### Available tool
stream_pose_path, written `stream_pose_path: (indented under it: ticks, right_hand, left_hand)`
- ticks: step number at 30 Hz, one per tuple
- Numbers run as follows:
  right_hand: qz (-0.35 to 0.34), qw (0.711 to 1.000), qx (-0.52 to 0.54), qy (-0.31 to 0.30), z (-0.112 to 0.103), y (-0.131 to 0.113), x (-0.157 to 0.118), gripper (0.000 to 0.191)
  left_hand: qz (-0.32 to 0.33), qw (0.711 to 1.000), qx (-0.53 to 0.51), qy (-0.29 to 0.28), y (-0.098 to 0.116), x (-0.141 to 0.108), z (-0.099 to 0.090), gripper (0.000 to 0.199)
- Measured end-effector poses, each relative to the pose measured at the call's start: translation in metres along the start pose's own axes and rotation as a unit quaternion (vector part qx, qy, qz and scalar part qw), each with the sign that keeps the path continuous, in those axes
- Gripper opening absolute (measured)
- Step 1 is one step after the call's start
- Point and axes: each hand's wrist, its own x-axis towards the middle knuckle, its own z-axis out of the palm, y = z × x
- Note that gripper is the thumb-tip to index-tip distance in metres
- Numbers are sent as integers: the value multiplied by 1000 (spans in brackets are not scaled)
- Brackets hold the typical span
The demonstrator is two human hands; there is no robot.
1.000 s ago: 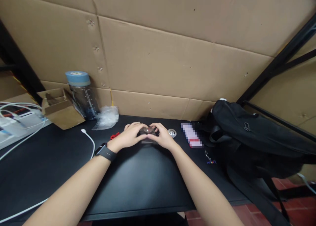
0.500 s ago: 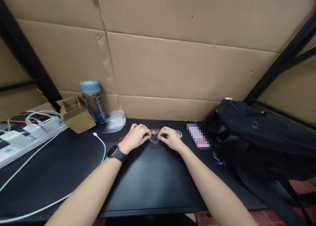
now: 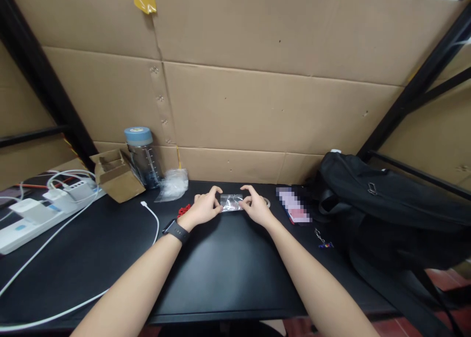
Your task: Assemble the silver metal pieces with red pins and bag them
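Observation:
A small clear plastic bag (image 3: 231, 203) lies flat and shiny on the black tabletop (image 3: 224, 263) between my two hands. My left hand (image 3: 206, 204), with a dark watch (image 3: 175, 230) on its wrist, is at the bag's left edge, index finger and thumb apart. On the opposite side, my right hand (image 3: 255, 206) also has its index finger raised away from the thumb, whose tip is at the bag's right edge. A bundle of red cord (image 3: 183, 211) sits beside my left hand. Partly hidden behind my right hand is a roll of tape (image 3: 267, 203).
To the left are a power strip (image 3: 18, 236) with chargers, a white cable (image 3: 156, 217), an open cardboard box (image 3: 121, 180), a bottle (image 3: 143, 158) and more plastic bags (image 3: 174, 184). A phone (image 3: 293, 204), keychain (image 3: 324, 241) and black backpack (image 3: 379, 204) lie right.
Both hands' fingers have come apart from their pinch on the plastic bag's edges. The bag, tilted before, now lies flat. The view has shifted slightly upward.

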Motion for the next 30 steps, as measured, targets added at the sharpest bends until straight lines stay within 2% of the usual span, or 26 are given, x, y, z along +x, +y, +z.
stream_pose_path:
  ticks: [2, 5, 7, 10, 13, 16, 21, 24, 26, 28, 30]
  right_hand:
    - [-31, 999, -33, -26, 1, 2, 0, 41]
    - [-80, 988, -127, -18, 4, 3, 1, 26]
    - [-97, 979, -176, -17, 5, 3, -1, 34]
    - [-99, 970, -217, -48, 5, 1, -4, 47]
    - [-83, 971, -213, -71, 4, -3, -4, 37]
    - [-65, 978, -190, -64, 2, -6, -2, 24]
    - [-26, 989, -144, -29, 2, -9, 0, 23]
    - [0, 989, -147, -17, 7, -7, 1, 22]
    - [12, 987, -162, -7, 10, -5, 2, 23]
    - [18, 984, -177, -4, 11, -3, 3, 22]
    - [19, 981, -192, -6, 10, -2, 3, 19]
  left_hand:
    - [18, 1000, 24, 0, -1, -2, 3, 50]
    - [62, 992, 107, 16, -2, -4, 7, 33]
    - [84, 984, 153, 26, -2, -6, 9, 26]
    - [95, 981, 169, 19, -1, -8, 11, 24]
    - [104, 981, 162, 15, 1, -9, 11, 27]
    - [100, 981, 161, 40, 4, -8, 10, 19]
    - [57, 982, 169, 56, 6, -7, 10, 19]
    - [51, 978, 182, 92, 8, -8, 11, 23]
    - [98, 974, 190, 75, 9, -10, 11, 35]
    - [156, 968, 194, 21, 12, -14, 13, 45]
    - [173, 965, 198, -14, 17, -19, 18, 53]
